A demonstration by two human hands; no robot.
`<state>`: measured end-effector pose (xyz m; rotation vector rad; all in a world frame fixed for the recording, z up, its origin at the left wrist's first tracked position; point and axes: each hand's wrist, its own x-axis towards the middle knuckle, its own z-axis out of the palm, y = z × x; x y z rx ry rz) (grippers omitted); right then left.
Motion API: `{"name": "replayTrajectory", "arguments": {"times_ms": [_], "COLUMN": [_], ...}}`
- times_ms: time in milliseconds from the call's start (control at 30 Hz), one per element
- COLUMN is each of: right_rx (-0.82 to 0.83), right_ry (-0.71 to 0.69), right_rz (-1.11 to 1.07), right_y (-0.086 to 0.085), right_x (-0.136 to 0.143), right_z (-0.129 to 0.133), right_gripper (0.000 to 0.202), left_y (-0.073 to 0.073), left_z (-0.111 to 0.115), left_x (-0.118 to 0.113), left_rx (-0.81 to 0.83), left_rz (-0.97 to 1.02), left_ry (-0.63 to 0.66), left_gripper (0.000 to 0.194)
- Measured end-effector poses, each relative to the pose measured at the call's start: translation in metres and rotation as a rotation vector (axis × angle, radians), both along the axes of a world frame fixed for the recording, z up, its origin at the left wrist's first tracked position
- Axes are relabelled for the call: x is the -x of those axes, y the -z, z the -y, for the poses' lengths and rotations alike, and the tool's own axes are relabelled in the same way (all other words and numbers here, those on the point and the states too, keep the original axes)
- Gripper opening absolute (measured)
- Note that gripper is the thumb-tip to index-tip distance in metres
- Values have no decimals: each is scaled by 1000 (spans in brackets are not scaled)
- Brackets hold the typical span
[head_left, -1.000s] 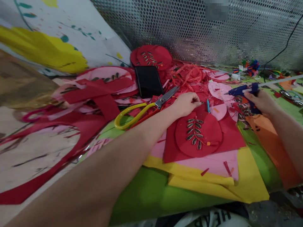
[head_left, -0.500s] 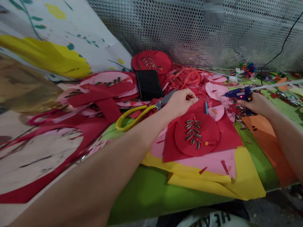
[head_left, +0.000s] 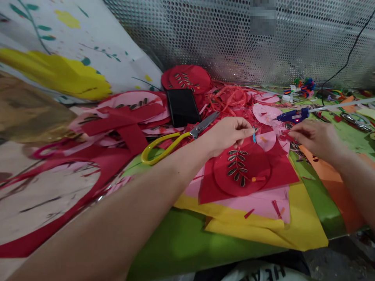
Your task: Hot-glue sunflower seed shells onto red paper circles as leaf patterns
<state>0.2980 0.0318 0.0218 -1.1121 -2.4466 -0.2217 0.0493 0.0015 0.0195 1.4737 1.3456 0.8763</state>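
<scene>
The left arm reaches in from the lower left, nearly straight, its hand (head_left: pixel 225 134) palm down with thumb and forefinger drawn together at one blue strip (head_left: pixel 254 137); whether they grip it cannot be told. The right arm comes from the right edge, wrist bent, its hand (head_left: pixel 318 141) low with bunched fingertips at some red scraps; whether they hold one is unclear.

On the green table (head_left: pixel 170 242), nearest, lies one yellow sheet (head_left: pixel 307 222), then one pink sheet (head_left: pixel 260 205) with a few slivers, and one red sheet (head_left: pixel 284 171). On the red sheet, just below the left hand, sits one red disc (head_left: pixel 249 167) bearing about ten seeds. One orange sheet (head_left: pixel 328 179) lies under the right forearm. Farther off are one pair of scissors (head_left: pixel 199 129), one glue gun (head_left: pixel 293 116) just beyond the right hand, one phone (head_left: pixel 183 107), and at least two stacked red discs (head_left: pixel 202 76).
</scene>
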Motion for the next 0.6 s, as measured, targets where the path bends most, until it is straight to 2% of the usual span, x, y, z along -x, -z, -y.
{"name": "replayTrajectory", "arguments": {"times_ms": [100,167,333,500,600], "right_rx": [25,32,-71,-225,-312], "right_ry": [-233,-313,-369,-446,-428], "right_rz": [-148,-225,-267,-142,-56], "right_y": [8,13,16,15,13], "right_x": [17,23,28,28,26], "right_z": [13,20,29,32,33], "right_gripper": [20,18,16,21,24], "left_y": [-3,-3,0,3,3], "left_z": [8,12,22,29,30], "left_x": [-10,-15,-29,-40,-40], "left_rx": [113,154,153,195,206], "left_rz": [141,181,282,377,385], "left_ry": [105,166,195,158,153], "left_gripper": [13,13,14,13,12]}}
